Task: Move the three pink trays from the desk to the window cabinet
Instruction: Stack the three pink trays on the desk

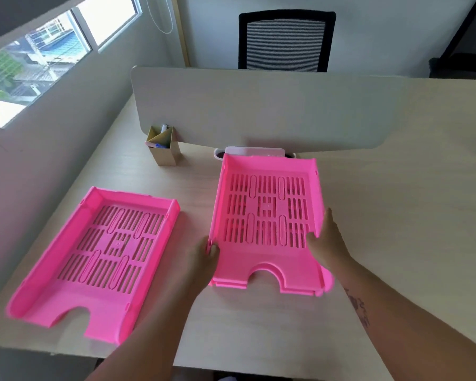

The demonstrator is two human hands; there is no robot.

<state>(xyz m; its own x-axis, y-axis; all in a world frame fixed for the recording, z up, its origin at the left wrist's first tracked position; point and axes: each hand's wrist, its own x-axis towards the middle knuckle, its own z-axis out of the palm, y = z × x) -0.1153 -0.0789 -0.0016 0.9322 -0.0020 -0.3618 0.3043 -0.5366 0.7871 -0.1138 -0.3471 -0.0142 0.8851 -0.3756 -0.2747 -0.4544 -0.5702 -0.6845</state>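
Observation:
A pink slotted tray (267, 210) sits in the middle of the desk, stacked on another pink tray whose edge (231, 284) shows beneath its front. My left hand (204, 259) grips the top tray's left wall near the front. My right hand (327, 240) grips its right wall, thumb inside. A separate pink tray (94, 259) lies flat at the desk's left, near the front edge, untouched.
A light wood desk (382, 215) carries a beige divider panel (259, 105) along the back. A cardboard pen holder (164, 145) stands left of the stack, a white cable box (254, 151) behind it. A window (39, 56) is at the far left, a black chair (286, 39) beyond the divider.

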